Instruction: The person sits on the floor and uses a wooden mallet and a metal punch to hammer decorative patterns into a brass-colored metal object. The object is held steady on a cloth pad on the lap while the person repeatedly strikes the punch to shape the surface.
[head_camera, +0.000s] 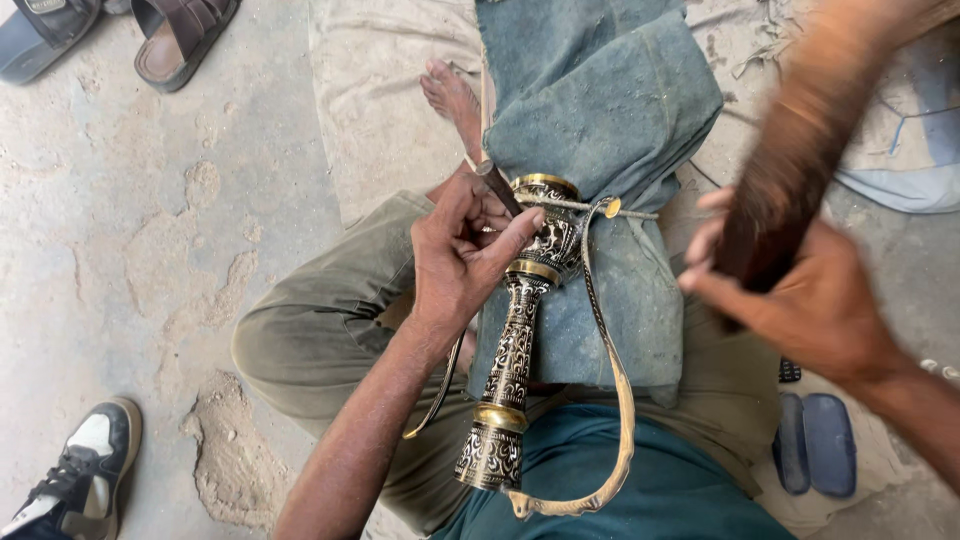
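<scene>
I sit on the ground with a black-and-brass engraved metal stem (512, 360) lying across my lap on a blue-grey cloth pad (610, 120). My left hand (462, 255) holds a short dark chisel (497, 186) with its tip against the stem's upper bulb. Over to the right, my right hand (800, 290) grips a dark wooden mallet (795, 160), raised and blurred. A thin strap (610, 370) loops over the stem and down toward my waist.
My bare foot (452, 98) rests on a pale ground cloth (380, 90). Sandals (180, 38) lie at the top left, a black-and-white sneaker (85, 470) at the bottom left, and blue flip-flops (818, 442) at the right. Bare concrete floor lies to the left.
</scene>
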